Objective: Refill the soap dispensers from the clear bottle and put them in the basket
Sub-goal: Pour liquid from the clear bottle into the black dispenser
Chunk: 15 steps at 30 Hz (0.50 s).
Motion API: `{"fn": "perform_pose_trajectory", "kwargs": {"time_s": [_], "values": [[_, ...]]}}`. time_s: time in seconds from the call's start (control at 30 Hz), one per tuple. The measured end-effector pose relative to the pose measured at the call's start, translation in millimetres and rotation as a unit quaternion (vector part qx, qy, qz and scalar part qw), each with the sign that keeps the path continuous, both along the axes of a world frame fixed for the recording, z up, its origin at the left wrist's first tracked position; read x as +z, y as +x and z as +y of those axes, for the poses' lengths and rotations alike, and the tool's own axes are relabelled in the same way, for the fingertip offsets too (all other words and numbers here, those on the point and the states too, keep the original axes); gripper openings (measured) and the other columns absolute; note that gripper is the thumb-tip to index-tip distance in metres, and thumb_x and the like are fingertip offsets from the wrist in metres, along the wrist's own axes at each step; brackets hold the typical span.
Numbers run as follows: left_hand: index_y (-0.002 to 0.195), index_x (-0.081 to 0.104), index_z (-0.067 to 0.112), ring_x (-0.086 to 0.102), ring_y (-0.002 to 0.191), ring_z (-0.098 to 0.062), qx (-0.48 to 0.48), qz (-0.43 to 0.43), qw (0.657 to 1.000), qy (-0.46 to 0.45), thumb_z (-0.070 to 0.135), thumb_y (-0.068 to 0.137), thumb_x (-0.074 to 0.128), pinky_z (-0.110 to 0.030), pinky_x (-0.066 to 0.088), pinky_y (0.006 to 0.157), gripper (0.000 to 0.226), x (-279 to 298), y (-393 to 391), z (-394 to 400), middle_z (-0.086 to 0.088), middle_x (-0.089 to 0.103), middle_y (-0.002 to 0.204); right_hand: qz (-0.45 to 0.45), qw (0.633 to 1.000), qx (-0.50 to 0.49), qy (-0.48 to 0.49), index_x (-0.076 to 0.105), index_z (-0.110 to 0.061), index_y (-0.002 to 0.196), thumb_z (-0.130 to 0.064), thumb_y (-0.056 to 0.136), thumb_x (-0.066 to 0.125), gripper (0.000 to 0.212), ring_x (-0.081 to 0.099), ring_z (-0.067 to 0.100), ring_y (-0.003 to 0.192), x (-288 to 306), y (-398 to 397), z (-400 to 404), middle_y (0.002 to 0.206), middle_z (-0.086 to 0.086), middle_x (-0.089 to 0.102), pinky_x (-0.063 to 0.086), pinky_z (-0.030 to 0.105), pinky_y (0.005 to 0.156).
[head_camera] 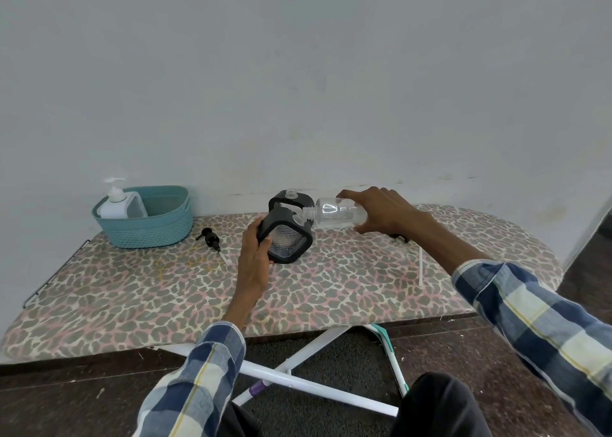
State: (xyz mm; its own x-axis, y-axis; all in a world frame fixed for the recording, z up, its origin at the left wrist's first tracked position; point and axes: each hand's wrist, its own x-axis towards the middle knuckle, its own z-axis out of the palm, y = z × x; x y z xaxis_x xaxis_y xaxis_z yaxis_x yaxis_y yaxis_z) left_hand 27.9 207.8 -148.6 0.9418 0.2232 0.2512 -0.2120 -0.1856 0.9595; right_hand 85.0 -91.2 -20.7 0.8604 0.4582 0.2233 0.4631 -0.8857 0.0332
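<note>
The person leans over a low ironing board covered in a leopard-print cloth. Their left hand grips a black-framed soap dispenser, fingers curled around its left edge, tilting it so that its open neck leans to the right. The dispenser's base rests on the board, and its clear ribbed panel faces the person.

Their right hand holds the clear bottle from above, fingers and thumb wrapped around its far end. The bottle lies nearly horizontal in the air, its threaded mouth pointing left and meeting the tilted dispenser's neck. The bottle looks see-through along its whole length; I cannot tell whether any liquid runs out.

Just behind the tilted dispenser stands a second black dispenser, upright with its neck uncapped, next to the bottle's mouth.

A black pump head with its tube lies on the board left of the left hand. A white tube lies on the right part of the board, below the right forearm.

At the board's far left corner sits a teal basket, and inside it stands a white pump dispenser at its left side.
</note>
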Motion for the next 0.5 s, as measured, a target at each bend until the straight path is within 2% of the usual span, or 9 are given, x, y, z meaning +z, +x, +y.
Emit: {"fn": "perform_pose_trajectory", "kwargs": {"time_s": [0.27, 0.5], "values": [[0.151, 0.047, 0.041, 0.055, 0.138, -0.021, -0.001, -0.006, 1.000, 0.004, 0.058, 0.092, 0.047, -0.059, 0.048, 0.116, 0.061, -2.6, 2.2, 1.0, 0.008, 0.054, 0.150, -0.004, 1.000, -0.004, -0.005, 0.039, -0.048, 0.144, -0.041, 0.080, 0.084, 0.078, 0.067, 0.031, 0.094, 0.7, 0.5, -0.8, 0.113, 0.005, 0.072, 0.054, 0.040, 0.077], [0.149, 0.048, 0.043, 0.057, 0.136, -0.023, -0.003, -0.009, 1.000, 0.003, 0.059, 0.092, 0.048, -0.060, 0.049, 0.114, 0.059, -4.0, 4.3, 1.6, 0.006, 0.055, 0.148, -0.017, 1.000, 0.004, -0.008, 0.043, -0.045, 0.145, -0.037, 0.080, 0.084, 0.078, 0.067, 0.029, 0.095, 2.6, 0.0, -0.8, 0.112, 0.004, 0.072, 0.045, 0.036, 0.073]]}}
